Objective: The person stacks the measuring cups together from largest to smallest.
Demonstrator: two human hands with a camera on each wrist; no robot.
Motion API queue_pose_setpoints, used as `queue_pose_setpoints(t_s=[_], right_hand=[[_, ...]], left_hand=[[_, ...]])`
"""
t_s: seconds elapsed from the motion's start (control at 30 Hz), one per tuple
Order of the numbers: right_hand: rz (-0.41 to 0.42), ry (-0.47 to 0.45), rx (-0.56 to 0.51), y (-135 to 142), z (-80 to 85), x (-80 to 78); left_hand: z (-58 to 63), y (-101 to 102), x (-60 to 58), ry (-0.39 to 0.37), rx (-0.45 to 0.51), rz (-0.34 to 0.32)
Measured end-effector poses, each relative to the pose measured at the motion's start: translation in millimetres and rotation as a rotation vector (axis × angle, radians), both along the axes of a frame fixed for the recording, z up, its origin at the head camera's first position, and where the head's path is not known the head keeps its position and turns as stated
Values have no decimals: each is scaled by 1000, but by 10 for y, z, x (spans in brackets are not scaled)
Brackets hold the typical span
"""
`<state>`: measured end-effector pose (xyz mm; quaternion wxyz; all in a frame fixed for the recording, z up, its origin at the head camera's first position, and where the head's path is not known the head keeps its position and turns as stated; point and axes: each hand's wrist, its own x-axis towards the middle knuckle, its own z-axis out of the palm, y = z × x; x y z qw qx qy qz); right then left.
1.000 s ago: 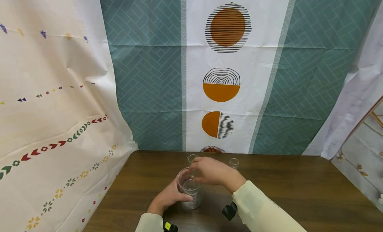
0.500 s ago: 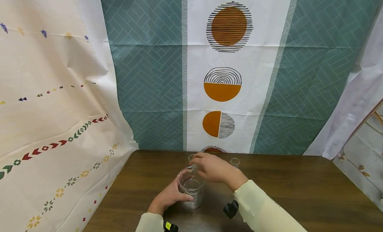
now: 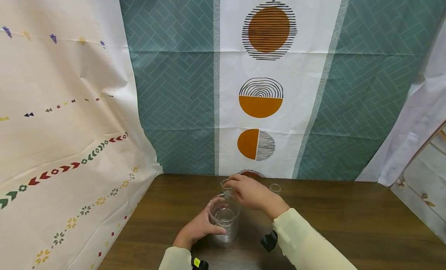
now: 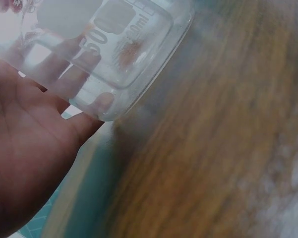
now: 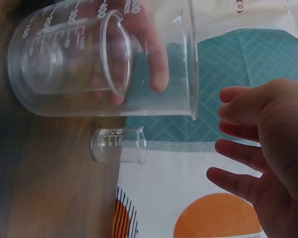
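My left hand grips a large clear glass beaker from its left side, thumb in front and fingers behind. A smaller beaker stands inside the large one, its rim below the outer rim. White graduation marks show on the glass in both wrist views. My right hand hovers beyond the large beaker's rim, holding nothing; in the right wrist view its fingers are loosely bent and apart from the glass. Behind the large beaker stands a small beaker, partly hidden by my right hand in the head view.
Another small glass vessel stands at the back right of the brown wooden table. A teal and white patterned cloth hangs behind the table's far edge, and a cream cloth hangs along the left.
My right hand has drawn back from over the large beaker's mouth, moving slightly away and to the right. My left hand keeps its grip on the large beaker, which stays about where it was.
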<state>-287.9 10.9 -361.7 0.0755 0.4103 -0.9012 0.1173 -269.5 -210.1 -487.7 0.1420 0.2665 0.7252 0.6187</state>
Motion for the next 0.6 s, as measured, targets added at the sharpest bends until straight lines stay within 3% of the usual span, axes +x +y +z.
queue_pose_setpoints(t_s=[0.6], right_hand=[[-12, 37, -60, 24, -153, -181]], left_hand=[[-19, 2, -7, -12, 6, -3]])
